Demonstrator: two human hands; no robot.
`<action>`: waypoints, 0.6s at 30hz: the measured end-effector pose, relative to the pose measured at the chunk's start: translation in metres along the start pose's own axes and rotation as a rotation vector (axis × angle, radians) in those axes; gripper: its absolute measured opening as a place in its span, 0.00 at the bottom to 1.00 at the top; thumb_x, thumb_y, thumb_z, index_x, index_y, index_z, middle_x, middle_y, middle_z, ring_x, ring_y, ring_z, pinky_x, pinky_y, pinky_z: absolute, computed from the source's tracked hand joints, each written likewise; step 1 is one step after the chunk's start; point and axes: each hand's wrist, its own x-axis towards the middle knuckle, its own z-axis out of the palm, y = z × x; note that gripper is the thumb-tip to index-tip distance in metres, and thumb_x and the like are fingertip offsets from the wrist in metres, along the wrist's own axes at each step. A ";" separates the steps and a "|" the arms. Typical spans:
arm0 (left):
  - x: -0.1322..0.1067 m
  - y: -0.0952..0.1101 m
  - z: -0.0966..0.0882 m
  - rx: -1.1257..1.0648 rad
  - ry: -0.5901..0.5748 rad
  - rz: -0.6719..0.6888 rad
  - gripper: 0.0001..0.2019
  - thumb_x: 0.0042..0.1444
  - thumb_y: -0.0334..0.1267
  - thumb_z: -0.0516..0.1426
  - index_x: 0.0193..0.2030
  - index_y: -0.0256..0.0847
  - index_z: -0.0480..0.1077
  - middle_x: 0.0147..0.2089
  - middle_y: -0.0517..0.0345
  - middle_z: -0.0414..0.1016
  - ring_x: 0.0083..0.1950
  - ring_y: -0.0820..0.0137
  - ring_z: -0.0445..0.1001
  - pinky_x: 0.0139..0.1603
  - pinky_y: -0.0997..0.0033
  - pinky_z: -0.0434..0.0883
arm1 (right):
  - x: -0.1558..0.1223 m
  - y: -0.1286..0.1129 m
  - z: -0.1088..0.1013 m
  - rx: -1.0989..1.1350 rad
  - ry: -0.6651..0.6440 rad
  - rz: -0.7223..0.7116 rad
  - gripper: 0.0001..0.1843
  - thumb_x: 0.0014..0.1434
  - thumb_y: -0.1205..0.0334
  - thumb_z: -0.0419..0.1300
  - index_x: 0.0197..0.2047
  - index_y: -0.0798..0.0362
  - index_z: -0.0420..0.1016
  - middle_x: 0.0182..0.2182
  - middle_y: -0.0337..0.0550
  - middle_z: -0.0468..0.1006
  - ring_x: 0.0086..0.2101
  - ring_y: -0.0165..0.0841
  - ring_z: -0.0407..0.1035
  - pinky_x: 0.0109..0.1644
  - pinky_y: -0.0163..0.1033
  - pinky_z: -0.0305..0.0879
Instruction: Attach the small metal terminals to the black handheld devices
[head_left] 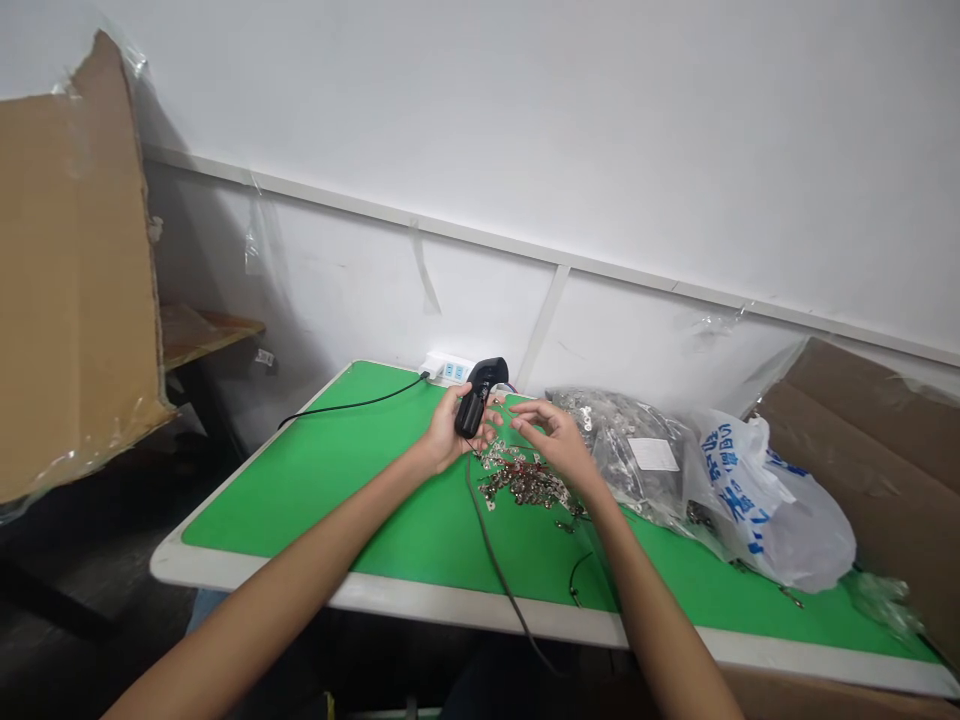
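Over the green tabletop (300,490), both forearms reach in from the bottom corners & converge near mid-table. L hand (447,438) is wrapped round a black handheld tool (471,410), fingers curled tight on its lower body, so a narrow, firm hold. Tool stands nearly upright, long axis tilted slightly to the right, its wider head (489,372) pointing up & away toward the wall. Exact tool type can't be told from this view. Thin black cable (484,530) drops from near the tool, runs across the tabletop toward the person & passes over the front edge.

R hand (559,445) holds nothing: open, palm down, fingers loosely curved, fingertips (521,408) just beside the tool, w/ a narrow gap.

Under both hands lies a loose pile of small metal terminals (517,480), a few strays nearby. To the right, a clear bag of metal parts (622,450) w/ a white label sits against a white plastic bag (765,510) w/ blue print. At the back edge, a white power strip (446,370) takes a black cord (352,405). Cardboard sheets (67,270) stand at the left; another (862,450) leans at the right.
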 end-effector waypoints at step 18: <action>0.008 -0.019 0.000 0.320 0.062 0.067 0.26 0.57 0.58 0.55 0.45 0.34 0.73 0.29 0.55 0.76 0.22 0.71 0.70 0.20 0.73 0.64 | -0.007 -0.012 0.000 -0.677 -0.031 -0.292 0.10 0.69 0.63 0.58 0.44 0.48 0.82 0.39 0.45 0.85 0.43 0.43 0.74 0.50 0.49 0.64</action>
